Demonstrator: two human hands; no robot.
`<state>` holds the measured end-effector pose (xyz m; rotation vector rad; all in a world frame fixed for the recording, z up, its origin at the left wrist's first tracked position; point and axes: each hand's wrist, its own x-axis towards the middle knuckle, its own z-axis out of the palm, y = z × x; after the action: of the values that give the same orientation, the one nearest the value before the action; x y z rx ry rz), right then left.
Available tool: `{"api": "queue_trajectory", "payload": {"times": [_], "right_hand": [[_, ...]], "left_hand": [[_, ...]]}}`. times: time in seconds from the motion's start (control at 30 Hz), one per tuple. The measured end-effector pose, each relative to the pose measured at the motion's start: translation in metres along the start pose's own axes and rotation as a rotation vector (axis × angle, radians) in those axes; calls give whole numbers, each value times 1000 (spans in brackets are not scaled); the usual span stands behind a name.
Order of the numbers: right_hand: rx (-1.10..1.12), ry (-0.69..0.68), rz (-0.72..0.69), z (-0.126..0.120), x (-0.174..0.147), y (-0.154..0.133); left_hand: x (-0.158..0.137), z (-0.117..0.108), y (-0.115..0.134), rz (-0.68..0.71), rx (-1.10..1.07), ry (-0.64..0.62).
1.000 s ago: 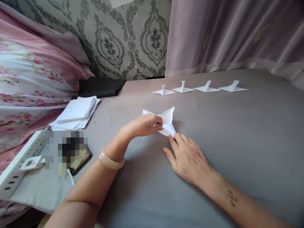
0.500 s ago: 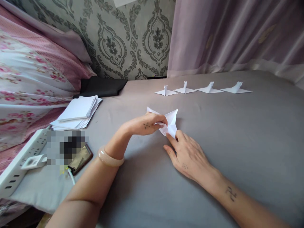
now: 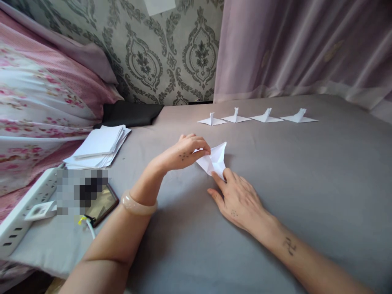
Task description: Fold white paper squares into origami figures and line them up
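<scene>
Left hand (image 3: pixel 190 152), at nine o'clock of the folded paper (image 3: pixel 217 158) on the grey cloth (image 3: pixel 306 171), pinches its edge; the right hand (image 3: pixel 240 200), toward five, touches its near corner, thumb apart, whether gripping I cannot tell. A paper stack (image 3: pixel 99 143) lies toward nine, four paper figures (image 3: pixel 266 118) from twelve to two.

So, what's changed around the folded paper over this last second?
The left hand has shifted slightly farther away and now hides the left corner of the folded paper. Neither hand has clearly let go. The right hand stays at its near edge; the four folded pieces are unmoved.
</scene>
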<state>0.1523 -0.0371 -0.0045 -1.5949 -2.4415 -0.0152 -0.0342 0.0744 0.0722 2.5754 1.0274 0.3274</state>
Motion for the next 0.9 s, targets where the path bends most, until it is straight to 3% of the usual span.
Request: {"api": "queue_trajectory", "payload": {"times": [0.2, 0.37, 0.5, 0.9], "right_hand": [[-22, -17, -11, -5, 2, -1], [-17, -41, 10, -9, 3, -1], [-21, -42, 20, -10, 5, -3], [119, -83, -1, -8, 11, 3]], "left_hand": [[-4, 0, -3, -115, -95, -18], [-5, 3, -7, -147, -253, -135], [-2, 5, -2, -84, -278, -149], [2, 15, 18, 110, -170, -22]]}}
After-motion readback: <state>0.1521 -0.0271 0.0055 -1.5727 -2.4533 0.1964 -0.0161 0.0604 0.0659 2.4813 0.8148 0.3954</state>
